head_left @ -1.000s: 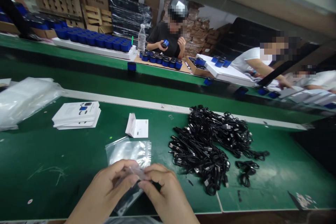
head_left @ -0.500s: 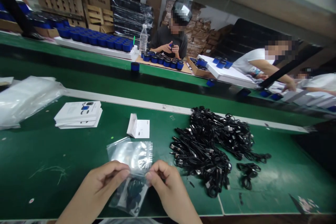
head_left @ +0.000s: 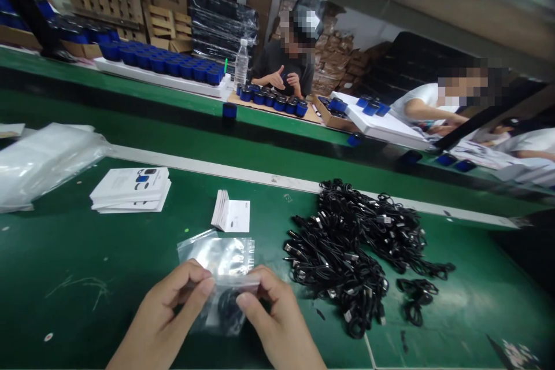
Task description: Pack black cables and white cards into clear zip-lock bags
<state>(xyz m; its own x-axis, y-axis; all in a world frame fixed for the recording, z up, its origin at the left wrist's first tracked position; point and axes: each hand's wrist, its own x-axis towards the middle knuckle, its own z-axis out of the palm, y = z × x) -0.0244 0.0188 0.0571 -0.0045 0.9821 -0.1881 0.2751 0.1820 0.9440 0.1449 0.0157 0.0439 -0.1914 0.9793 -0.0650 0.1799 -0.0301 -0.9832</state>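
- ok so both bare hands are up at the near edge of the bench, left hand (head_left: 167,306) and right hand (head_left: 273,318), close together and not quite touching
- fingers on both are pinched, not released: left thumb (head_left: 203,286) and right thumb (head_left: 245,300) press on a clear zip bag (head_left: 219,257) from either side, fingers curled in behind it
- the bag hangs between the hands just above the green bench mat (head_left: 87,254), and a coiled black cable (head_left: 225,306) sits inside its lower half, partly hidden by the plastic glare. can't tell if the zip is closed
- right of the hands there's a big tangled pile of black USB cables (head_left: 347,254), with a small separate coil (head_left: 416,298) just beside it
- further up the mat: a small fanned stack of white cards (head_left: 229,215), a stack of printed leaflets (head_left: 130,189), and a bundle of plastic bags (head_left: 43,162) hanging over the left side
- across the way, a co-worker in a dark shirt (head_left: 286,63) sits behind a row of blue-capped round items (head_left: 269,101), next to a plastic water bottle (head_left: 241,63), and another co-worker in a white shirt (head_left: 422,101) leans over a white tray (head_left: 381,124)
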